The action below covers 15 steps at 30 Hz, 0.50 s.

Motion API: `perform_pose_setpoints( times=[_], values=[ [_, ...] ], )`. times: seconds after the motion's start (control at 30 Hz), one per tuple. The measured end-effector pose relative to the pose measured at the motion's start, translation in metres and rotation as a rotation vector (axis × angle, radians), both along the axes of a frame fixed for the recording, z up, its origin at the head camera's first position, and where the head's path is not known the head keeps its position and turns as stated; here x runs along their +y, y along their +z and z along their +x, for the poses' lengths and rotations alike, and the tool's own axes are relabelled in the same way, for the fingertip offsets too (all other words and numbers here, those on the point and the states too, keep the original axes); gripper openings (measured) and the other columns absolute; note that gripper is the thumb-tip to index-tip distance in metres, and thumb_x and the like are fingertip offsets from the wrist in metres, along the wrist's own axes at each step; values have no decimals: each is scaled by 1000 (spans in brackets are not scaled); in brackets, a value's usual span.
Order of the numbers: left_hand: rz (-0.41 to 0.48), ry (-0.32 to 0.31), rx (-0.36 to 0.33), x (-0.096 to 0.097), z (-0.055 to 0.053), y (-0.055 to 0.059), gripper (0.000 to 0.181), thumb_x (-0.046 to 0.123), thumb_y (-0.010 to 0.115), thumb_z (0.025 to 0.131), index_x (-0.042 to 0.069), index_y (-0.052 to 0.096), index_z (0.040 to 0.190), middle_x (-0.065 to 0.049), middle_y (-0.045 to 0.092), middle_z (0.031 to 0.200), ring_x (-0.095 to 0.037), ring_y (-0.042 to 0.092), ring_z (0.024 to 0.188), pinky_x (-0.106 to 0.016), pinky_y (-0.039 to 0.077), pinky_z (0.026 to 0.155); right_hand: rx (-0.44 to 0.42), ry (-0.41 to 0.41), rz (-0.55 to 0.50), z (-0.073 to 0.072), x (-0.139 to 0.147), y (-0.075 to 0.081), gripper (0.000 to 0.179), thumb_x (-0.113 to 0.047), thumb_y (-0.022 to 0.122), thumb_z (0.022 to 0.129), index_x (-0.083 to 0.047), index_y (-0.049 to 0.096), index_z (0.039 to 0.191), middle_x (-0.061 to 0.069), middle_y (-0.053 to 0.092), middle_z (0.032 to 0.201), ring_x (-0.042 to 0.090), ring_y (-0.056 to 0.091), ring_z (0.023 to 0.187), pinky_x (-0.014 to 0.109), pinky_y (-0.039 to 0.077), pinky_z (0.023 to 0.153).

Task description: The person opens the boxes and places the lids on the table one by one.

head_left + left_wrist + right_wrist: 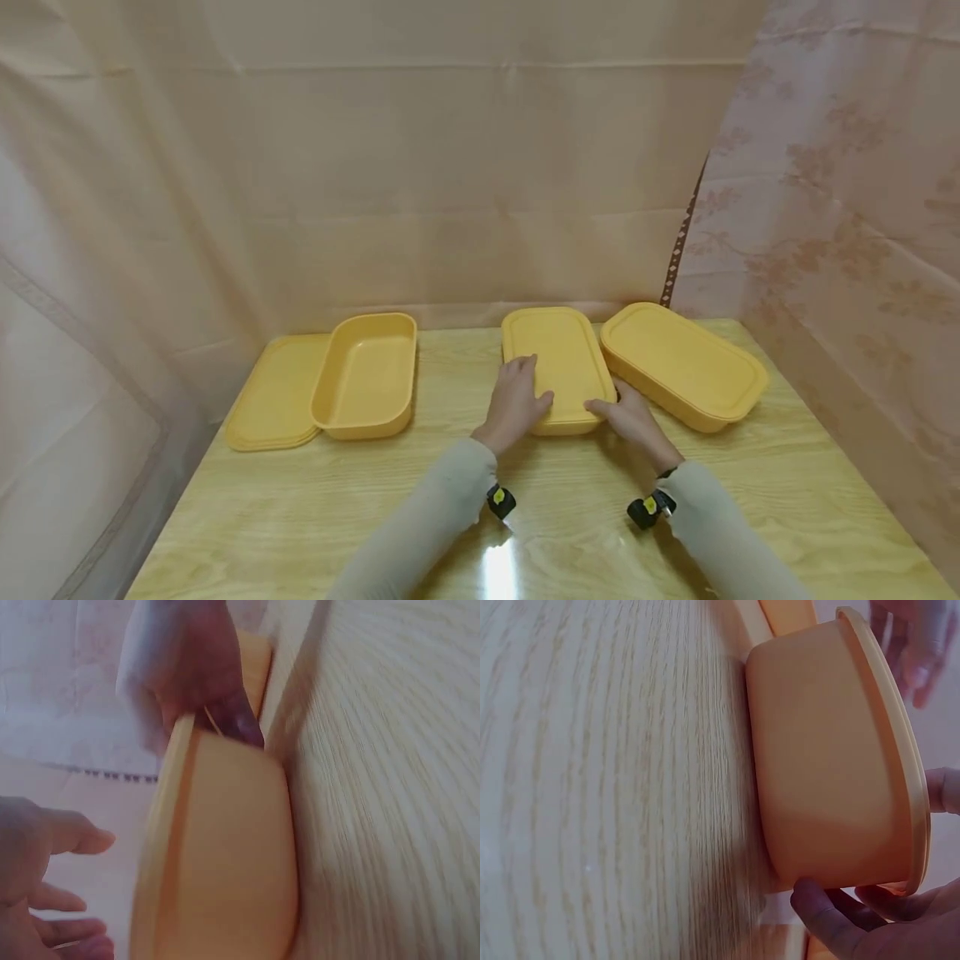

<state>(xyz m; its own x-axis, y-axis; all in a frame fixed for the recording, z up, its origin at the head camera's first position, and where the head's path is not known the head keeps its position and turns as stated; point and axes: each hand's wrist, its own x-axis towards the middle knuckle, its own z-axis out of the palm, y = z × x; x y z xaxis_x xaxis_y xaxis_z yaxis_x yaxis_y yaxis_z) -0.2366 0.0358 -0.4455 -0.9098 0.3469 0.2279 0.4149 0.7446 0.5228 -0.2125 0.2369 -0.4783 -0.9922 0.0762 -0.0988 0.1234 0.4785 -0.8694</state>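
Box (564, 362), lidded: upright on the worktop (570, 542), between open tub (366, 375) and second box (682, 358). Right hand (636, 427): partly closed, gripping the near right corner, thumb over lid, fingers against wall; we judge this steadies it. Left hand (516, 398): fingers loosely extended by the lid's left edge, holding nothing; we see no contact.

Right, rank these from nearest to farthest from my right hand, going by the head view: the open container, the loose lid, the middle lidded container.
1. Middle lidded container: in the right hand's grip, at its near right corner.
2. Open container: to the left, across a gap of bare table.
3. Loose lid: farthest left, beyond the open container.
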Motion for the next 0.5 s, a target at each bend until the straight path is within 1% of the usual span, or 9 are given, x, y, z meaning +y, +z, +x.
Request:
perform_pose_setpoints(
  times=[0.1, 0.23, 0.33, 0.4, 0.5],
  values=[
    [-69, -64, 1, 5, 7, 5, 57, 26, 69, 91, 1, 50, 138, -14, 56, 135, -30, 50, 127, -39, 46, 105, -6, 12, 7, -2, -3, 0, 53, -22, 60, 93, 3, 45, 137, 22, 59, 125, 26, 57, 107, 34, 46, 90],
    [-156, -185, -17, 12, 16, 7, 48, 31, 66, 93, 7, 57, 133, -9, 61, 132, -26, 53, 124, -37, 46, 104, -14, 11, -3, -3, -3, 1, 51, -20, 60, 93, 4, 45, 136, 20, 59, 122, 22, 58, 101, 25, 46, 82],
    [-219, -260, -1, 15, 21, 4, 44, 36, 66, 92, 10, 62, 128, -5, 64, 128, -24, 55, 119, -37, 48, 100, -5, 5, -9, -2, -2, 1, 51, -20, 60, 93, 4, 45, 136, 21, 59, 122, 22, 58, 101, 25, 46, 81],
    [-243, -287, 23, 17, 23, 1, 42, 38, 67, 91, 12, 65, 125, -3, 65, 125, -23, 56, 116, -36, 49, 96, -1, 13, -20, -1, -1, 0, 51, -20, 60, 94, 5, 44, 137, 22, 59, 123, 23, 59, 102, 27, 48, 82],
    [-266, -310, 69, 19, 25, -5, 40, 40, 70, 89, 14, 68, 121, -2, 65, 122, -23, 57, 113, -36, 50, 91, -5, 12, -31, 2, 2, -1, 53, -22, 59, 95, 6, 43, 137, 23, 58, 125, 24, 59, 103, 30, 49, 84]
  ],
)
